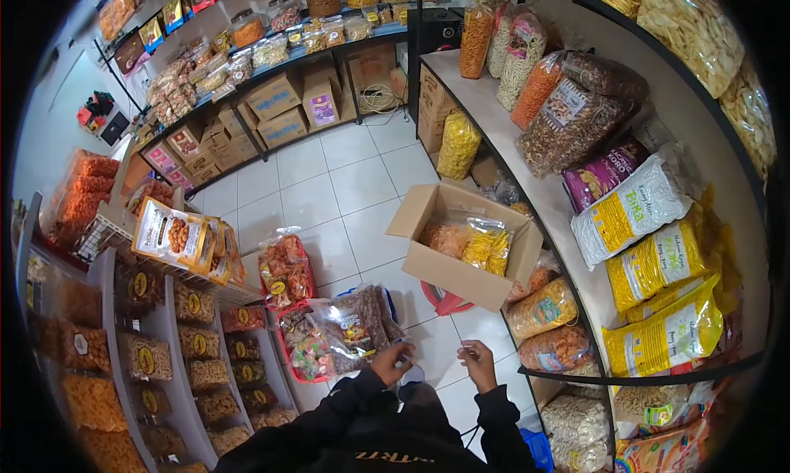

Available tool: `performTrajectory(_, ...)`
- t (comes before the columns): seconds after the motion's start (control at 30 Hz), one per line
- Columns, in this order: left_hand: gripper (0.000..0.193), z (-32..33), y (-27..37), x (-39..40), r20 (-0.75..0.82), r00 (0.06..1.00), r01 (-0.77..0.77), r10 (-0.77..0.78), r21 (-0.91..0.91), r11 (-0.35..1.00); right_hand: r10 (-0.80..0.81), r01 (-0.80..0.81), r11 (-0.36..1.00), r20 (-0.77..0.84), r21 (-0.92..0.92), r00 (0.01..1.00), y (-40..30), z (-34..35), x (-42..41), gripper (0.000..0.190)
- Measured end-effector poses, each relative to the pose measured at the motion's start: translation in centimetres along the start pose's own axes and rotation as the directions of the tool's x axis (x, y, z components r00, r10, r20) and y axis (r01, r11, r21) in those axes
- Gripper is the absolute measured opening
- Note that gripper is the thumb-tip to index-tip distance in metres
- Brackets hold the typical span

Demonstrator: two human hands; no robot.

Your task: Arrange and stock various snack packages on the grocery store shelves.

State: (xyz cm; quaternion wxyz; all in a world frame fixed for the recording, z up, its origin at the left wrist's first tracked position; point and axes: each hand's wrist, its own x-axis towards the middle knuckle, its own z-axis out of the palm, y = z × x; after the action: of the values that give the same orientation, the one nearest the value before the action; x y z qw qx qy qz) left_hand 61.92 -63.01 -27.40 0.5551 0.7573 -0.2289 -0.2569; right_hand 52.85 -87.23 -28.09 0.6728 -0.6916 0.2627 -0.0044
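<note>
My left hand hovers in front of my body with fingers loosely curled and nothing visible in it. It is nearest to a large clear bag of brown snacks lying across baskets on the floor. To its right my right hand is raised, fingers bent and slightly apart, also with nothing visible in it. Beneath the bag's left side is a red plastic basket with packed sweets. Beyond it stands another red basket of orange-brown snack packs. Ahead of my right hand is an open cardboard box holding bagged snacks.
Shelves of packed snacks rise at left. On the right, a long curved shelf carries large snack bags, with more bags below. A red plastic item lies partly under the box. Cartons fill the far counter's base.
</note>
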Motion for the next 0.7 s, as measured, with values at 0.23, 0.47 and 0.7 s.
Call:
performTrajectory(0.23, 0.023, -2.7, -4.1, 5.3, -0.077, 0.991, 0.078, -0.11, -0.342, 0.937, -0.008, 0.003, 0.992, 0.04, 0.127, 0.999, -1.4, -0.2, 5.4, 0.019)
performTrajectory(0.47, 0.025, -3.2, -4.8, 23.6, -0.115, 0.984, 0.116, -0.135, -0.159, 0.981, 0.022, -0.004, 0.967, -0.068, 0.256, 0.997, -1.7, -4.3, 22.5, 0.026)
performTrajectory(0.7, 0.04, 1.9, -12.8, 41.9, -0.279, 0.947, 0.155, -0.161, -0.042, 0.987, 0.414, -0.391, 0.869, -0.011, 0.302, 0.91, 3.8, -4.7, 37.7, 0.032)
